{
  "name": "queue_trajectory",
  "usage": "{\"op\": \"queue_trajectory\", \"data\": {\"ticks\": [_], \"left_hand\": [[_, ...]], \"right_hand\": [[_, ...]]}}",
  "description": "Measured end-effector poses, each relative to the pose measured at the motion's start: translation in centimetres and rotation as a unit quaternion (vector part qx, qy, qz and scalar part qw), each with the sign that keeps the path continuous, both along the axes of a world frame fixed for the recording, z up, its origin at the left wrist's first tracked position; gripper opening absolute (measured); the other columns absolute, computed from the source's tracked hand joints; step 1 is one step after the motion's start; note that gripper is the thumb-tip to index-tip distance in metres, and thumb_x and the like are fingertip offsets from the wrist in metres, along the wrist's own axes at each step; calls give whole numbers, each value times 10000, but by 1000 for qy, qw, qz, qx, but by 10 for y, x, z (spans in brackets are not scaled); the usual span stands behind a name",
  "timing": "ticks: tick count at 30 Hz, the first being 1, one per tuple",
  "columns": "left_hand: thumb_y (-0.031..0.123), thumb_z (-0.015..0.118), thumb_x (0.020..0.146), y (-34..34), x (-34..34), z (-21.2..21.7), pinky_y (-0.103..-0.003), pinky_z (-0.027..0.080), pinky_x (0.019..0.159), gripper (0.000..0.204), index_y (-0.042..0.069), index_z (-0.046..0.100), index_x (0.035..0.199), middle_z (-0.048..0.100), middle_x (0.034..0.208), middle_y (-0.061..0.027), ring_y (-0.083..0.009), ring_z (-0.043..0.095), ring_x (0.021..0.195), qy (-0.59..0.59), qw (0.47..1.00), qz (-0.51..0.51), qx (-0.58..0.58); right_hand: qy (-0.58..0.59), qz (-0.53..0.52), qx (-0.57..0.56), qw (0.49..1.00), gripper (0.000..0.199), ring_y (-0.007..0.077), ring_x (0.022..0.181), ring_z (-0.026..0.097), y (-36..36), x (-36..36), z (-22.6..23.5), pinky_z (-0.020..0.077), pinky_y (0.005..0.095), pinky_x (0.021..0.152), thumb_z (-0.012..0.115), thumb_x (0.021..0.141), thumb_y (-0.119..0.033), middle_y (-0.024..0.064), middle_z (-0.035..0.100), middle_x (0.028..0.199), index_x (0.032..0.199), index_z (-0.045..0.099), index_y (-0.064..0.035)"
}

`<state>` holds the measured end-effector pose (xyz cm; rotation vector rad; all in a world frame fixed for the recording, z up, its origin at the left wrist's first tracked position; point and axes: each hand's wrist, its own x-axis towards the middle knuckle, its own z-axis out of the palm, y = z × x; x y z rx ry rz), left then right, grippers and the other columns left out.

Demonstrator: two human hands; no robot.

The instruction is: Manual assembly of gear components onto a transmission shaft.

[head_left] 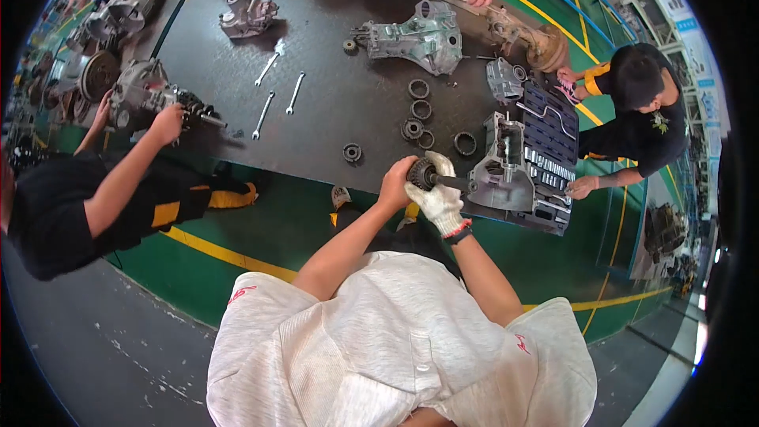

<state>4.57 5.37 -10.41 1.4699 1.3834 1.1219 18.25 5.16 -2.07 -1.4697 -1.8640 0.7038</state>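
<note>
Dark mat (332, 103); hands (419, 186) around toothed steel shaft (435, 178).

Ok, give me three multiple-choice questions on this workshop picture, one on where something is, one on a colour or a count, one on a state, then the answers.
1. Where does the geared shaft sit?
A. between both hands
B. on the green floor
C. in the socket tray

2. How many spanners lie loose on the dark mat?
A. one
B. three
C. six

3. Which hand wears a white knit glove?
A. neither
B. left hand
C. right hand

Answers: 1 A, the left hand and right hand both grip it at the mat's edge. 2 B, three lie side by side. 3 C, the right is gloved and the left bare.
</note>
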Motion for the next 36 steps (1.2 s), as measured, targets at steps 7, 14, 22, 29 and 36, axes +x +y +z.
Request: {"op": "queue_trajectory", "data": {"ticks": [7,14,22,29,36], "left_hand": [[247,919,711,9,-12,4,-466,566,1005,647,45,687,1279,740,1229,-191,-408,704,1173,-19,998,-29,-51],[196,917,687,13,-11,2,-454,580,984,665,69,672,1293,744,1206,-178,-390,724,1141,7,997,-49,-60],[163,932,671,15,-2,9,-422,581,962,662,61,669,1270,751,1171,-152,-333,745,1097,12,995,-39,-87],[168,963,746,8,0,6,-373,584,938,649,49,639,1295,760,1123,-136,-241,743,1033,44,997,-17,-64],[174,954,751,9,1,11,-383,582,944,641,66,642,1301,758,1144,-134,-257,749,1057,35,997,1,-67]], "right_hand": [[-25,-7,43,999,795,378,1262,643,-3,-4,110,524,461,1102,965,704,-190,203,631,1368,1388,607,0],[111,40,44,992,787,312,1248,654,14,27,212,535,451,1082,877,671,-51,187,647,1375,1402,594,9],[789,-170,-257,532,1024,300,923,621,60,69,236,491,340,634,758,792,-750,175,632,1342,1544,521,-96],[740,-24,-330,586,895,370,987,707,72,99,208,532,381,602,530,942,-741,259,660,1402,1527,562,-64],[508,-167,-344,772,439,316,910,770,105,115,113,681,418,728,504,1051,-257,202,760,1163,1361,635,24]]}}
